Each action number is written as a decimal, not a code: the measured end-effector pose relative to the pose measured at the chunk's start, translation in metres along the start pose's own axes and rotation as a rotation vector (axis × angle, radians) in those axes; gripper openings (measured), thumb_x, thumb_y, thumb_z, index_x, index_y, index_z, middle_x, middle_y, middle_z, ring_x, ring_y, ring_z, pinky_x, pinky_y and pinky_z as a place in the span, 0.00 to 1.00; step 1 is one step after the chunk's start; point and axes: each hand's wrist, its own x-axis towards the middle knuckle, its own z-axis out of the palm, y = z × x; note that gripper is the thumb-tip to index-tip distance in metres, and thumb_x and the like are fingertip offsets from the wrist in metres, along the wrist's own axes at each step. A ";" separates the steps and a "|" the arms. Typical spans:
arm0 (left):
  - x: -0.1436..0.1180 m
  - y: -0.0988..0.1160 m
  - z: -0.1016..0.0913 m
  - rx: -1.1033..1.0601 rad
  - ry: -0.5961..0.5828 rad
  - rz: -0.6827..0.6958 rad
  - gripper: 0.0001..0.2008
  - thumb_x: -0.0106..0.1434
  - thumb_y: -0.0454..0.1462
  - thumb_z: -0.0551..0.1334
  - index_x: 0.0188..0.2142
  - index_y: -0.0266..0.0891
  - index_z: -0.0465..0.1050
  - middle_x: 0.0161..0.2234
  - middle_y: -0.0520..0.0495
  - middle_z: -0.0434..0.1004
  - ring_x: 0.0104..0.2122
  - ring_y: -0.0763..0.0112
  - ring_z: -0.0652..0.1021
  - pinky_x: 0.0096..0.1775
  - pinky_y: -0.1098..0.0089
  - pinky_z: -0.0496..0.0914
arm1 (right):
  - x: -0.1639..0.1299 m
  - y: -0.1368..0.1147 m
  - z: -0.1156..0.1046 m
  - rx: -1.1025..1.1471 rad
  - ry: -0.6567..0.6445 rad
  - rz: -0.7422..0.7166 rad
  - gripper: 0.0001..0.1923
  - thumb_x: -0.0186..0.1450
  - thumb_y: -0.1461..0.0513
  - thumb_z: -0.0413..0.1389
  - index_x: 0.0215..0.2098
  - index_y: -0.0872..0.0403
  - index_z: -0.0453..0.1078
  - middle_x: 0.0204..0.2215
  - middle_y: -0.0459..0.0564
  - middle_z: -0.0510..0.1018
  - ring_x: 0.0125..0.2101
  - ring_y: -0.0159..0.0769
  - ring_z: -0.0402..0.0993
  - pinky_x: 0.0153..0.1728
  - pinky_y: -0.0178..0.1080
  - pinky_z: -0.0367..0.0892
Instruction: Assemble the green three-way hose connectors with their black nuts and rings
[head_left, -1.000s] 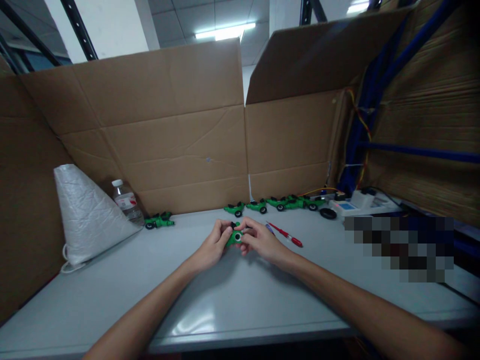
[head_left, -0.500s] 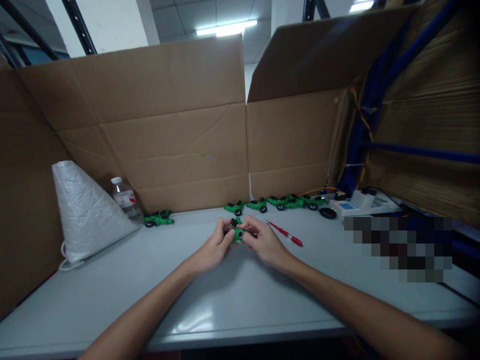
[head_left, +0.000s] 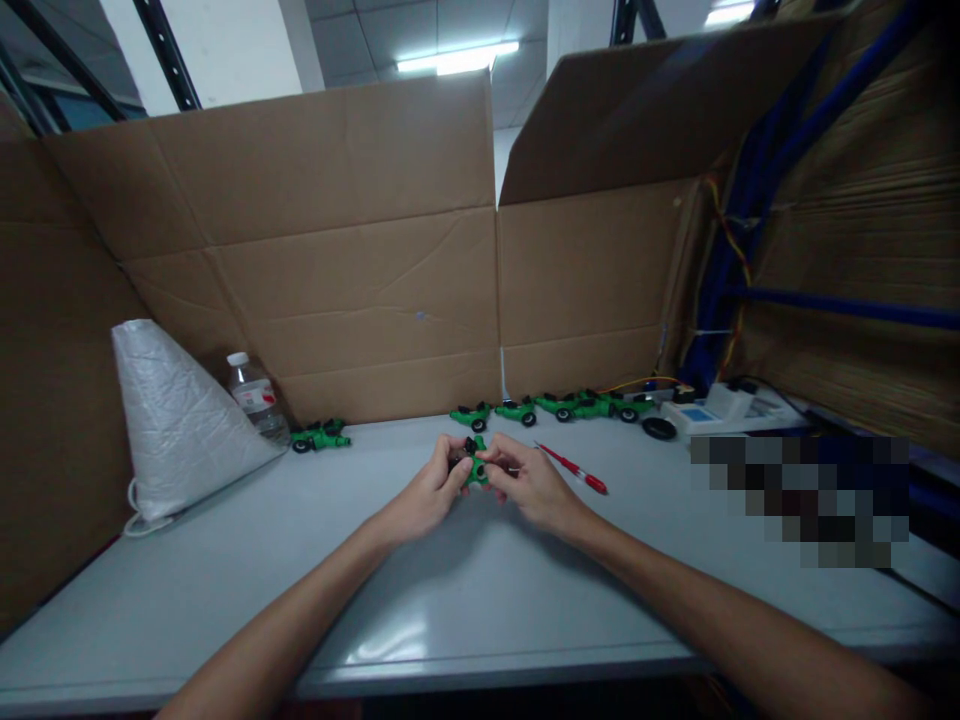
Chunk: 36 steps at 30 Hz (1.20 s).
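Observation:
Between my two hands, above the middle of the table, is a small green toy vehicle with black parts. My left hand is closed on its left side, thumb pressed against the green body. From the right, my right hand pinches the same toy with thumb and fingers. Fingers cover much of it, so its full shape is hidden. Just right of my right hand lies a red screwdriver on the tabletop.
Several green toy vehicles line the back edge, and another toy vehicle sits at the left. A silvery bag and a water bottle stand far left. A black ring lies near a white power strip. Cardboard walls enclose the table.
The whole view has shifted very slightly. Both hands stay on the toy vehicle, which looks turned a little between the fingers.

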 end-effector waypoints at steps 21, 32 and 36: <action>0.003 -0.004 -0.002 -0.036 0.004 0.024 0.21 0.75 0.54 0.55 0.54 0.40 0.60 0.45 0.46 0.70 0.43 0.67 0.72 0.45 0.66 0.69 | 0.002 -0.001 0.007 0.175 0.000 0.050 0.15 0.68 0.50 0.62 0.37 0.51 0.66 0.28 0.44 0.75 0.28 0.34 0.75 0.22 0.34 0.72; 0.008 -0.007 -0.007 -0.106 0.055 -0.057 0.22 0.73 0.55 0.57 0.52 0.40 0.62 0.47 0.45 0.69 0.41 0.69 0.72 0.42 0.69 0.69 | 0.004 -0.008 0.004 0.127 0.003 0.006 0.14 0.69 0.50 0.61 0.42 0.51 0.69 0.31 0.45 0.76 0.30 0.35 0.75 0.24 0.34 0.74; 0.006 -0.012 -0.006 -0.114 0.022 -0.076 0.22 0.73 0.56 0.58 0.51 0.40 0.64 0.46 0.46 0.70 0.42 0.68 0.73 0.42 0.68 0.69 | 0.002 -0.007 0.004 0.118 -0.037 0.042 0.15 0.66 0.51 0.64 0.40 0.51 0.68 0.27 0.42 0.74 0.26 0.32 0.70 0.22 0.34 0.71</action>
